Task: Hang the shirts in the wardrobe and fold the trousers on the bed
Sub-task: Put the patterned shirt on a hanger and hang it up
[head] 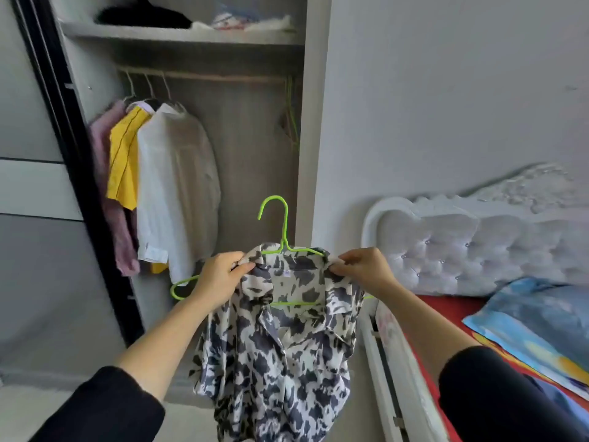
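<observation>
Both hands, left hand and right hand, pinched the patterned shirt's collar at frame centre, seating it on the green hanger for the wardrobe rail.

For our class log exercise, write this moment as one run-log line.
step: patterned shirt partly on green hanger | left hand: pinches shirt | right hand: pinches shirt | status: not yet on wardrobe rail

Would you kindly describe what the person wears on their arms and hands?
The left black fabric sleeve and right black fabric sleeve end near the elbows, leaving the forearms bare. The left hand and right hand wear no gloves, rings or watch.
</observation>
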### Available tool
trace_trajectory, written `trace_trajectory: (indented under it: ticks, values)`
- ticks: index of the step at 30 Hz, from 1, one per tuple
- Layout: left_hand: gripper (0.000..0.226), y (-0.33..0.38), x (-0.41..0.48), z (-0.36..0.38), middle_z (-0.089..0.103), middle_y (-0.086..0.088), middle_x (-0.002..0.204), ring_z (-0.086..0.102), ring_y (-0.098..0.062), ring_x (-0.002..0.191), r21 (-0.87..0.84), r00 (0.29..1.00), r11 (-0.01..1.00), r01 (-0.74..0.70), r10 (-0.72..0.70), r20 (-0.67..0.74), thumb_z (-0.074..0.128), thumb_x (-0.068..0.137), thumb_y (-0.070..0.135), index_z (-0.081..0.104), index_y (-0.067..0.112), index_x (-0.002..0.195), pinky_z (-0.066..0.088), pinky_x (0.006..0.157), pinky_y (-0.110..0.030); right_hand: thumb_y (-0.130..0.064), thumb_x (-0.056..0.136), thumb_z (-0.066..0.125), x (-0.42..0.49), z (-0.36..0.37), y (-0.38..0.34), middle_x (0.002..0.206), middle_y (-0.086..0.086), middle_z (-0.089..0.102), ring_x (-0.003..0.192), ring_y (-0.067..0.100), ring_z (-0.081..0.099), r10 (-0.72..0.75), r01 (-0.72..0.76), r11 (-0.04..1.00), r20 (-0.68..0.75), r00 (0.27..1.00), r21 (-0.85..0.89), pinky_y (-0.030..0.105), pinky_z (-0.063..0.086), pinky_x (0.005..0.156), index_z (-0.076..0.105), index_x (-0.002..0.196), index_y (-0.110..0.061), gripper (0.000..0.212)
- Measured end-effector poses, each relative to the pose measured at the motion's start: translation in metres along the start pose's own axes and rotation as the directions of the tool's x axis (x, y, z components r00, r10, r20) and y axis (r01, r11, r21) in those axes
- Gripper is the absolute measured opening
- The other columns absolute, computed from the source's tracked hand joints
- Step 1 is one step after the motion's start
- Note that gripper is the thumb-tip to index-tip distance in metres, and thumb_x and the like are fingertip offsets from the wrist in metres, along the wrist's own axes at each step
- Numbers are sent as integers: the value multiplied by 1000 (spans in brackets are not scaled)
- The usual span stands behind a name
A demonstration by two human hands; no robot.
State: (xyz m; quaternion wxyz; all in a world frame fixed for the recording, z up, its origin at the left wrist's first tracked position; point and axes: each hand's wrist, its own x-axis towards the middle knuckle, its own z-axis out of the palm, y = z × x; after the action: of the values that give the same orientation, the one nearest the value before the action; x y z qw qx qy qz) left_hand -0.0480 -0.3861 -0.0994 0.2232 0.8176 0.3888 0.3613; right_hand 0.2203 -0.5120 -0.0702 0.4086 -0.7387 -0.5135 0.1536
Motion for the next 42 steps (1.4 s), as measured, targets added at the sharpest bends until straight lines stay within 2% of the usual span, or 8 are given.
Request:
trace_trajectory:
  ticks: [6,12,15,18,23,29,38,42]
  values:
    - [36,-54,39,-25,31,6,48,32,-7,43,-48,993,997,64,-68,-94,63,91,23,54,-2,67,20,44,-21,-43,86,64,63,79,-54,77,-4,67,75,14,57,-217,222,974,111,970,-36,37,45,80,70,98,-25,23]
    - [39,-114,99,-43,40,4,45,41,-16,50,112,978,981,156,-137,-158,60,91,39,50,18,60,25,58,-33,-42,97,48,155,129,-81,82,-8,61,85,17,51,-326,355,879,143,934,-318,38,23,82,68,82,-25,30]
    - [35,-144,136,-54,47,3,48,48,-15,55,210,963,951,225,-184,-197,59,91,42,61,17,66,27,58,-32,-40,93,56,202,145,-88,83,-4,62,82,21,54,-316,354,887,170,933,-298,37,36,82,70,80,-17,30]
    - [30,-168,181,-64,46,8,44,41,-7,47,146,963,962,232,-206,-171,62,90,39,66,21,66,24,52,-32,-27,90,62,247,158,-109,81,-5,65,83,24,60,-376,434,862,243,894,-263,38,49,82,72,84,-19,15]
    - [21,-213,245,-79,62,1,55,50,-9,50,-12,990,991,136,-136,-35,64,91,30,74,15,80,33,55,-24,-29,86,64,317,169,-142,80,-15,57,93,17,50,-445,496,783,218,869,-376,38,32,86,76,91,-33,13]
    - [21,-253,298,-92,74,1,80,68,-12,75,146,994,986,77,-87,60,57,95,32,75,21,92,47,65,-26,-27,79,69,365,195,-152,83,-7,69,92,18,58,-351,379,843,143,925,-383,36,40,91,78,83,-26,10]
    - [34,-256,429,-85,65,-5,117,61,-25,102,255,991,967,-20,-14,131,42,100,35,54,24,129,41,74,-27,-8,78,70,449,202,-204,40,-9,57,37,-1,51,-134,113,976,-102,986,-187,12,36,39,77,67,-7,13]
    - [40,-256,497,-109,52,-7,136,51,-27,121,301,991,946,-121,95,99,45,97,33,49,22,136,43,96,-33,-10,76,75,485,204,-246,54,3,58,50,10,52,-7,-19,994,-230,973,-111,21,39,50,72,68,-2,12]
